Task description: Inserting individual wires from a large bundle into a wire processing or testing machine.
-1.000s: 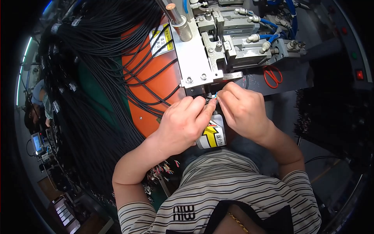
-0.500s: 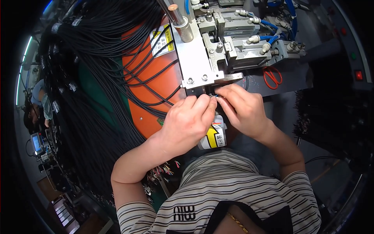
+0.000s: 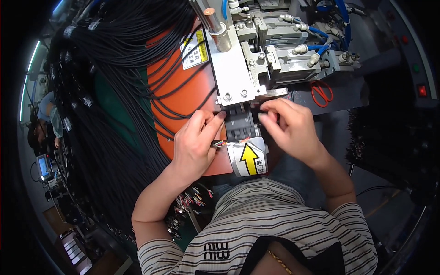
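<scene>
My left hand is closed at the left side of a black segmented track, its thumb and index finger pressed together. Thin coloured wire ends poke out beside its palm, apparently from a black cable mostly hidden by the hand. Across the track, my right hand has its thumb and index finger slightly apart, with nothing visible between them. The track runs out from under a metal plate. At its near end sits a rounded metal cover bearing a yellow arrow.
Bundles of black cables lie across the orange surface at left. Pneumatic cylinders with blue hoses stand at far right of the plate. Red-handled scissors lie beyond my right hand. Further left, another person is visible.
My hands were together over the track and have moved apart, left hand leftward and right hand slightly rightward. The track and coloured wire ends by my left palm now show.
</scene>
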Action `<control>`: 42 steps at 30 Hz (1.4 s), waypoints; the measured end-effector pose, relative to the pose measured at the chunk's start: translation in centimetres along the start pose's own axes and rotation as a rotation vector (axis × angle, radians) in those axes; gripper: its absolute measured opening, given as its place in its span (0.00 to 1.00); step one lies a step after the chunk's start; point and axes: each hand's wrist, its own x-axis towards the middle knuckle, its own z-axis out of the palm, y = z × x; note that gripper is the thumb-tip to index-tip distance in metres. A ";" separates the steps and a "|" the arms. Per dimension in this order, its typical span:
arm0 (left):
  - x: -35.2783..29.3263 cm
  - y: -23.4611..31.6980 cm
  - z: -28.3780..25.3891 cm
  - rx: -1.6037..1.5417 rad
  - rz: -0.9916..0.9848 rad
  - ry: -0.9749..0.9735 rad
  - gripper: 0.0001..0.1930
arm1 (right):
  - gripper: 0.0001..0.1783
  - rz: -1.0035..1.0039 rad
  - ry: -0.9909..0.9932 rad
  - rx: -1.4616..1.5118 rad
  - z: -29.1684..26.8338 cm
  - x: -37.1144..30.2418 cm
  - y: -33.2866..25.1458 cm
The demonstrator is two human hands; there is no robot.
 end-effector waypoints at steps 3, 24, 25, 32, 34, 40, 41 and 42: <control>0.9 0.7 0.1 -0.082 0.019 0.030 0.14 | 0.11 -0.025 -0.165 0.315 -0.4 -0.5 -2.2; 2.3 3.8 -0.1 -0.042 0.144 -0.103 0.08 | 0.10 0.181 -0.124 0.816 1.3 -0.8 -0.7; 2.5 3.8 0.1 -0.100 0.120 -0.052 0.06 | 0.14 0.039 0.002 0.551 1.5 -0.9 -1.3; 2.6 3.4 -0.1 -0.462 -0.034 -0.104 0.03 | 0.15 -0.184 0.077 0.376 1.8 -1.4 -0.8; 2.6 3.4 -0.3 -0.476 -0.038 -0.147 0.02 | 0.15 0.055 -0.085 0.745 1.2 -1.2 -0.2; 2.9 2.3 -0.8 -0.715 -0.177 -0.267 0.05 | 0.14 0.368 -0.281 1.265 0.4 -0.2 0.2; 3.0 2.2 -1.0 -0.753 -0.183 -0.305 0.06 | 0.13 0.361 -0.275 1.267 0.5 -0.2 0.3; 3.1 2.0 -1.2 -0.791 -0.188 -0.342 0.06 | 0.12 0.354 -0.269 1.269 0.6 -0.1 0.4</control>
